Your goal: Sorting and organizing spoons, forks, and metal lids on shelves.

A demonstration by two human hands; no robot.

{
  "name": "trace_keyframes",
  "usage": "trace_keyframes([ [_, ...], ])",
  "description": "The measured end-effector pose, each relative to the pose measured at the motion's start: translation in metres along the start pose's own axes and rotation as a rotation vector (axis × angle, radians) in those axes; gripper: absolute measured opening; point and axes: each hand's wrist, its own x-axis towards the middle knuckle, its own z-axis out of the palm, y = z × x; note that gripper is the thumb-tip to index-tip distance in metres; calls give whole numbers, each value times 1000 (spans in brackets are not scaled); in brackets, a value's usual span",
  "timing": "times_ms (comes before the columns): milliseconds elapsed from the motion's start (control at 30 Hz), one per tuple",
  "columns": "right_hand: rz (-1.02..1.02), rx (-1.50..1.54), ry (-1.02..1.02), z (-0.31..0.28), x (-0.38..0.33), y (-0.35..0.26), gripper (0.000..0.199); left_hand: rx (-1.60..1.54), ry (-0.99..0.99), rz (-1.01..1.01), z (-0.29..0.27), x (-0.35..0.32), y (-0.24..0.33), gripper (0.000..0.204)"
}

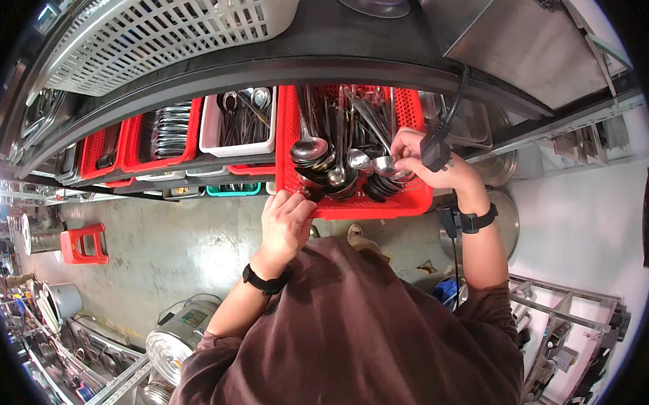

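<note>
Red plastic basket (419, 199) of steel ladles and spoons, pulled partway out from a shelf under a dark desk (331, 54).

The basket's near left rim is gripped by the left hand (286, 219), fingers curled over it. A steel ladle (385, 165) inside the basket is pinched by the right hand (420, 157), closed around it. Further red baskets (164, 134) and a white tub (212, 125) of utensils are lined up to the left. A white slatted crate (165, 29) is set on the desk above.

Single head cam, fisheye, looks steeply down over torso, close on red basket (353, 204) at shelf edge.
</note>
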Motion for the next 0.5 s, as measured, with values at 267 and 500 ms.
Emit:
trace_keyframes([
  [267,-261,-40,-23,33,64,-24,16,-8,21,10,3,-1,-2,23],
  [500,-280,-402,-94,56,113,-40,10,-24,-21,-28,2,-3,-2,24],
])
